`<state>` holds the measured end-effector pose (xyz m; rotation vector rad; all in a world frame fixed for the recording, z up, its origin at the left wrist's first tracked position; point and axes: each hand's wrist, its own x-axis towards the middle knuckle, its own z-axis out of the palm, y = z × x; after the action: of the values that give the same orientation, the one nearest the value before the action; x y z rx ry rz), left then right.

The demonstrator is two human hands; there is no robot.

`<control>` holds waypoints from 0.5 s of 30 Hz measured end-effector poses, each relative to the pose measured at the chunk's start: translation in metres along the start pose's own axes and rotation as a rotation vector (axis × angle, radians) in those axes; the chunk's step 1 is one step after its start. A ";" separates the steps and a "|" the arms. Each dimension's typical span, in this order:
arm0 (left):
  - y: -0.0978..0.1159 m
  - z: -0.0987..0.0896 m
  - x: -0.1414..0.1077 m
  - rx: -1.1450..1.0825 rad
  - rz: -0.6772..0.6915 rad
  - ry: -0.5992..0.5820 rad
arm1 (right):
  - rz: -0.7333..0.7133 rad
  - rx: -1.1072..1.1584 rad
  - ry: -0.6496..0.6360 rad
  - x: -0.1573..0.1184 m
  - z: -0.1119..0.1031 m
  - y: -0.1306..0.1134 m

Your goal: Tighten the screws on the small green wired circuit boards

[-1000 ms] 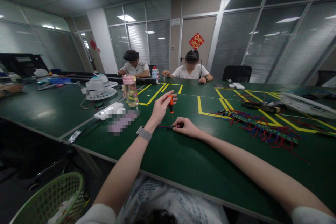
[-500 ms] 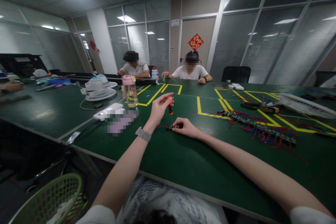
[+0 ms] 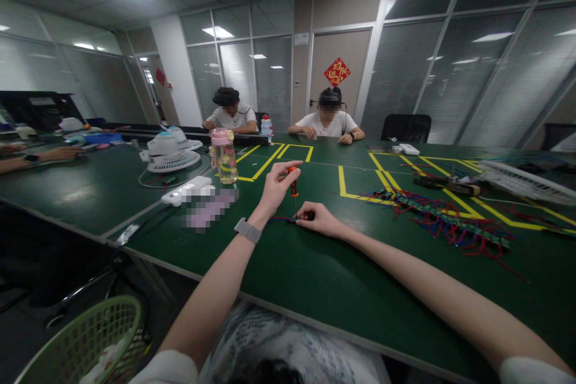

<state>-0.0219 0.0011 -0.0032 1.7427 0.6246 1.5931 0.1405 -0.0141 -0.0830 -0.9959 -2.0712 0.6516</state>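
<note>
My left hand (image 3: 278, 186) is closed around the handle of an orange and black screwdriver (image 3: 294, 185), which stands nearly upright with its thin shaft pointing down. Its tip meets a small circuit board with wires (image 3: 290, 220) lying on the green table (image 3: 315, 288). Pinched at the board's right end are the thumb and fingers of my right hand (image 3: 318, 219). Red and dark wires run left from the board, partly under my left wrist. The board's details are too small to make out.
To the right lies a row of wired circuit boards (image 3: 450, 216) beside a white fan part (image 3: 526, 182). Left stand a pink-lidded bottle (image 3: 224, 159), a white power strip (image 3: 186, 190) and white fan units (image 3: 172, 153). Two people sit opposite; another person's arm (image 3: 40, 158) reaches in at far left.
My hands stay nearly in place, with the screwdriver still on the board. Across the table, a person's hand has drawn inward. The arm at far left has reached further in.
</note>
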 end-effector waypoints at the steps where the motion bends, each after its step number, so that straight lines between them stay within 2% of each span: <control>1: -0.001 0.000 0.000 -0.024 0.001 -0.010 | -0.001 -0.001 0.000 0.000 0.000 0.000; 6: -0.003 0.003 0.000 -0.240 -0.115 -0.107 | 0.002 0.002 0.005 0.000 0.001 0.001; 12: -0.001 0.000 0.001 -0.019 -0.037 -0.036 | -0.001 0.006 0.007 0.000 0.001 0.001; 15: -0.003 0.001 0.002 -0.099 -0.043 -0.024 | 0.003 0.012 0.011 0.000 0.001 0.000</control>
<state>-0.0206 0.0042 -0.0042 1.6626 0.5582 1.5450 0.1402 -0.0141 -0.0839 -0.9939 -2.0544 0.6586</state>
